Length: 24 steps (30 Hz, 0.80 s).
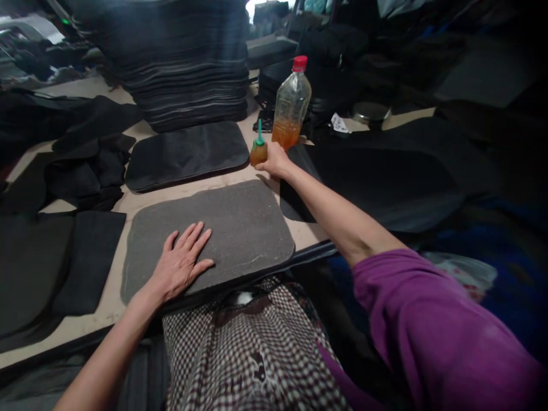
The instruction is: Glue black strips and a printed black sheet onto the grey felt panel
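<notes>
A grey felt pad point(240, 222) with rounded corners lies flat on the table in front of me. My left hand point(182, 262) rests flat on its near left part, fingers spread. My right hand point(275, 161) reaches past the pad's far right corner and grips a small squeeze bottle point(258, 149) of amber liquid with a green nozzle, standing upright on the table. Just behind it stands a larger clear plastic bottle point(291, 105) with a red cap, about a third full of amber liquid.
A black padded panel point(186, 154) lies beyond the grey pad. A tall stack of dark pads point(188, 63) rises behind it. Dark fabric pieces point(81, 165) cover the left of the table; a large black panel point(377, 177) lies to the right.
</notes>
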Available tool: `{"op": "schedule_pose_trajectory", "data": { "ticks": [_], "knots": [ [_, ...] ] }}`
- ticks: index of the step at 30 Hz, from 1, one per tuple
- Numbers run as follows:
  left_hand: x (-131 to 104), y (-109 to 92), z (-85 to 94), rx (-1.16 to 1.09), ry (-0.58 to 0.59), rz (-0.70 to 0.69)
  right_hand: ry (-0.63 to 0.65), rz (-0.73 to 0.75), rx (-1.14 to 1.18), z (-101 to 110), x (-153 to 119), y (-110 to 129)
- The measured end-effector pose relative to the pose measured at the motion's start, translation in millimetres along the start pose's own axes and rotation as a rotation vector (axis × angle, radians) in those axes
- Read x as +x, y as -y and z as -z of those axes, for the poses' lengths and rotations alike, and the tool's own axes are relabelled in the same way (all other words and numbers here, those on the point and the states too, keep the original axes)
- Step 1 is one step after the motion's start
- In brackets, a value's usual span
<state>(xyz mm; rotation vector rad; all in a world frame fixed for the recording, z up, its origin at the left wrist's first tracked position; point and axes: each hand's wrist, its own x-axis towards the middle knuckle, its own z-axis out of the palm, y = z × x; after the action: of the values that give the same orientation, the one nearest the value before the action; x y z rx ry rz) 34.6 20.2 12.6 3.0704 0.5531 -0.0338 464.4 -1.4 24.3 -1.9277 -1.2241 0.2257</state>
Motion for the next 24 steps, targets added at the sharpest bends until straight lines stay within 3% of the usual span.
{"op": "schedule_pose_trajectory", "data": {
  "ticks": [4,7,10,12,14,16,19,22,24],
  "knots": [
    [2.0,3.3,-5.4,0.020,-0.001,0.031,0.033,0.139,0.014,39.6,-69.3,17.4],
    [8.4,10.3,-5.2,-0.006,0.000,0.069,0.154,0.126,0.106,64.7,-134.4,20.2],
    [13.7,20.6,1.2,-0.105,0.043,0.084,0.255,0.214,0.075,74.7,-183.3,18.6],
    [13.4,25.1,10.1,-0.225,0.061,0.090,0.295,0.329,0.021,74.7,-202.2,18.6],
    [9.7,21.9,21.0,-0.316,0.007,0.093,0.314,0.441,-0.082,72.8,-211.8,19.5],
    [4.5,7.1,30.8,-0.328,-0.096,0.062,0.312,0.548,-0.223,71.0,-215.2,20.3],
    [1.1,-35.5,36.6,-0.302,-0.189,-0.075,0.310,0.701,-0.392,69.0,-214.3,21.0],
    [10.3,-84.3,30.8,-0.234,-0.214,-0.204,0.338,0.794,-0.461,66.9,-211.2,22.7],
    [22.2,-109.2,24.9,-0.133,-0.247,-0.219,0.353,0.827,-0.480,65.9,-209.7,24.7]
  ]
}}
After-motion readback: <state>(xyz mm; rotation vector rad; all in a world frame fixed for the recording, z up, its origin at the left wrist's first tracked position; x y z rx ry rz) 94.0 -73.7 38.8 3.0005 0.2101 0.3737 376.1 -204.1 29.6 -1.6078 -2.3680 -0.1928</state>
